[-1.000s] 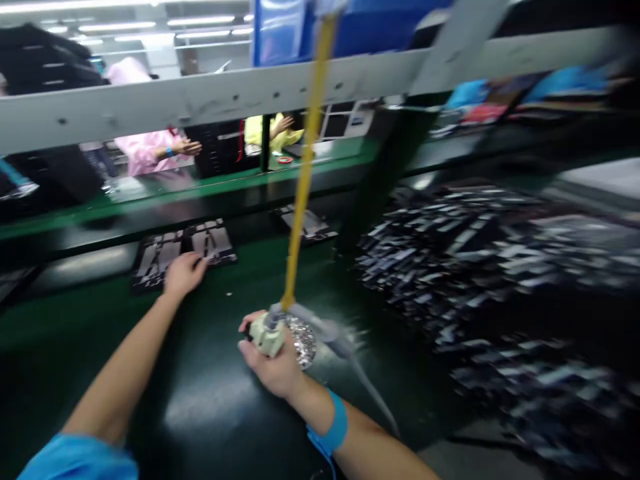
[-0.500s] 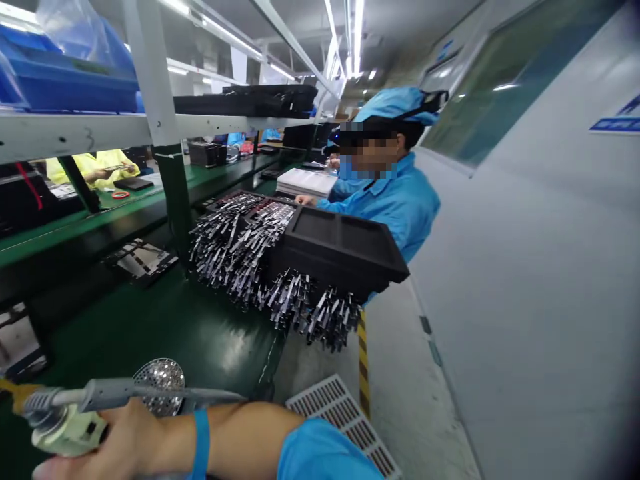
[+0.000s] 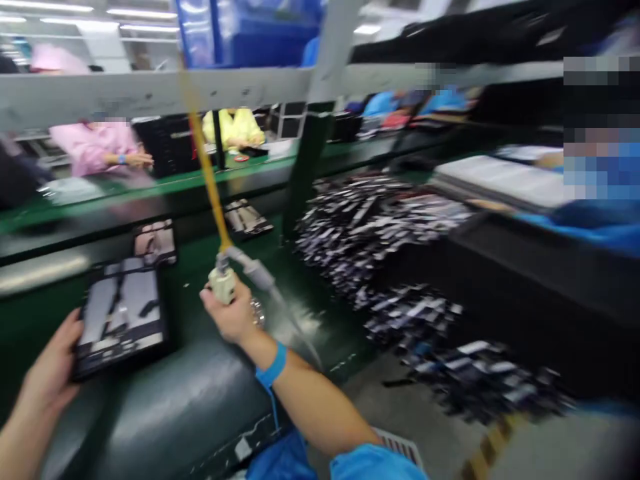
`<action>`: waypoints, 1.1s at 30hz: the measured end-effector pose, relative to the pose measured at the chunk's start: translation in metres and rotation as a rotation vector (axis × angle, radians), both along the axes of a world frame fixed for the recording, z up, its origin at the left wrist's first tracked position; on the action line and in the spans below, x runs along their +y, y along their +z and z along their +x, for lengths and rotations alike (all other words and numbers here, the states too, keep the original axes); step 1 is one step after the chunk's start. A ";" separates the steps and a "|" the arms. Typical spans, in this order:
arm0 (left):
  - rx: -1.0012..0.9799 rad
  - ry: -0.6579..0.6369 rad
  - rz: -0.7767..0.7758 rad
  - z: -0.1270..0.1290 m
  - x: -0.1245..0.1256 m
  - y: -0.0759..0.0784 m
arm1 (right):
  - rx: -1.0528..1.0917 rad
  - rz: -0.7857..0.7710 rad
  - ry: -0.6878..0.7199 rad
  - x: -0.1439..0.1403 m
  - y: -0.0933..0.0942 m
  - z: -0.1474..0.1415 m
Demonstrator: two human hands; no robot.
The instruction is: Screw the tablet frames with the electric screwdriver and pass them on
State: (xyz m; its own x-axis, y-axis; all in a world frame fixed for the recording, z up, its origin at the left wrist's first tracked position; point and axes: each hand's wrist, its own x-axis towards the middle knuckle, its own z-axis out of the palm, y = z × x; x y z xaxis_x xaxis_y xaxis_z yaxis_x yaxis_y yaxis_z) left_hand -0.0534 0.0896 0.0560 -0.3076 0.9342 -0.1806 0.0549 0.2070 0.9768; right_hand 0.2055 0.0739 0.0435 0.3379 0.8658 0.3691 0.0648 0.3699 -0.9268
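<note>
A workroom under strip lights point(image 3: 143, 13) opens beyond the black-edged unit point(image 3: 123, 307), and a dark green surface point(image 3: 200, 393) spreads nearer than the unit and to its right. Far beyond the unit, past a pale shelf rail point(image 3: 260, 88), a person in pink point(image 3: 83, 143) and another in yellow point(image 3: 235, 127) are at a further surface point(image 3: 107, 195). Well to the unit's right, a broad black tray point(image 3: 540, 280) adjoins a dense, blurred mass of dark and silvery strips point(image 3: 345, 247).

The unit sits just right of the left hand point(image 3: 57, 360), which grips its left edge; its long axis appears to run away from the wearer. Whether it touches the surface cannot be told. A similar unit point(image 3: 155, 241) is just past its far right corner, and a third unit point(image 3: 247, 219) lies farther right.

The right hand point(image 3: 233, 313), right of the unit and apart from it, is closed around a pale tool point(image 3: 223, 285) on a yellow strap point(image 3: 203, 153) and grey cord point(image 3: 260, 275). So the unit lies leftward from the tool, with the left hand nearer. The tool's working end is hidden.
</note>
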 end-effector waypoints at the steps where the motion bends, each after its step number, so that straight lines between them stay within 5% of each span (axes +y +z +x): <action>1: -0.076 0.069 -0.079 -0.008 -0.020 -0.004 | 0.010 0.023 -0.008 0.004 0.000 0.003; 4: -0.220 0.127 -0.177 0.002 -0.064 -0.025 | 0.013 0.061 -0.019 0.015 -0.007 0.007; 8: 0.169 -0.054 -0.146 0.013 -0.094 -0.048 | -0.011 0.073 -0.028 0.013 -0.012 0.006; 12: 0.805 -0.378 0.198 0.003 -0.100 -0.039 | -0.030 0.075 -0.023 0.011 -0.011 0.004; 16: 0.989 -0.692 0.517 0.017 -0.096 -0.029 | -0.036 0.092 -0.018 0.011 -0.010 0.004; 23: 0.878 -0.701 0.665 0.031 -0.099 -0.040 | -0.062 0.074 0.006 0.010 -0.010 0.004; 33: 1.089 -0.746 0.816 0.020 -0.091 -0.035 | -0.051 0.066 -0.004 0.010 -0.012 0.004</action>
State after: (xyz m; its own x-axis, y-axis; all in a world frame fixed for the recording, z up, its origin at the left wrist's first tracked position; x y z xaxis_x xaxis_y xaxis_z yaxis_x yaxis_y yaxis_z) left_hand -0.0338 -0.0013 0.0205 0.6161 0.6601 0.4298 0.6331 -0.7396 0.2284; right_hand 0.2091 0.0841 0.0319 0.3207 0.8375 0.4424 0.1131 0.4299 -0.8958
